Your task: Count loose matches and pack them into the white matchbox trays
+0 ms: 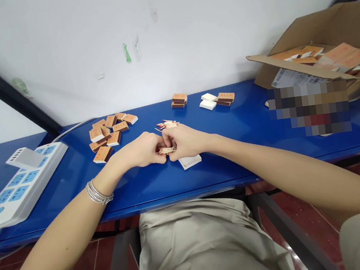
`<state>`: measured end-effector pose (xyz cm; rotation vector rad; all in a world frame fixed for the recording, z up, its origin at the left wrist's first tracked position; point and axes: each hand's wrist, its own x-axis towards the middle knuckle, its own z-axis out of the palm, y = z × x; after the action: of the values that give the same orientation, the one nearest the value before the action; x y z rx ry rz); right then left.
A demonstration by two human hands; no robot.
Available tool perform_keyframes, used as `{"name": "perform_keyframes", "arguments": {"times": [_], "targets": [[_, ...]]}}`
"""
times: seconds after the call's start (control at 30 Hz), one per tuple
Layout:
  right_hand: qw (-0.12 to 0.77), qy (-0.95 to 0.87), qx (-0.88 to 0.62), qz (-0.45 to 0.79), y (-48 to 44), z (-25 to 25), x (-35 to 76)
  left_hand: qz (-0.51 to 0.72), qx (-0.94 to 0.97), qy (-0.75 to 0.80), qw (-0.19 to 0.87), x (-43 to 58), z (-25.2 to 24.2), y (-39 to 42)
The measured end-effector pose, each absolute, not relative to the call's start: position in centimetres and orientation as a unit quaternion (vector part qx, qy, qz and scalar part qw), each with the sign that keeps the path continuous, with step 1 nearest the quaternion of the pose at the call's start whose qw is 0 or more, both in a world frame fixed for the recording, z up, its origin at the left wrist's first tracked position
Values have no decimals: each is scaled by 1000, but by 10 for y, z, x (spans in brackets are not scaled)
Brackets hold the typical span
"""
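Between my two hands is a small bundle of matches (pixel 166 150), lying sideways with some red heads showing at the left end. My left hand (pixel 147 148) is closed around the bundle's left end, its fingers curled. From the other side, my right hand (pixel 184 141) pinches the same matches; parts of them are hidden by the fingers. A loose pile of red-tipped matches (pixel 169 123) lies on the table just beyond my hands. Under and beside my right hand rests a white matchbox tray (pixel 191 162), partly covered by the hand.
Several orange-brown matchboxes (pixel 113 138) are heaped at the left, beside a white power strip (pixel 25 184). Further back on the blue table (pixel 159 181) lie more matchboxes (pixel 179 98) and white trays (pixel 208 101). An open cardboard box (pixel 303 69) of matchboxes stands at the right.
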<state>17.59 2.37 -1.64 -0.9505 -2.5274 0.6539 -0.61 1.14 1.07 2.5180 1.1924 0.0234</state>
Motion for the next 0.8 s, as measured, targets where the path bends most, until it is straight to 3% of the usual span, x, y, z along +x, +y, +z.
{"name": "perform_keyframes", "arguments": {"times": [0.8], "targets": [[193,-889,-346,229,24,-5,185,-13,884,437,165,7,26,11]]}}
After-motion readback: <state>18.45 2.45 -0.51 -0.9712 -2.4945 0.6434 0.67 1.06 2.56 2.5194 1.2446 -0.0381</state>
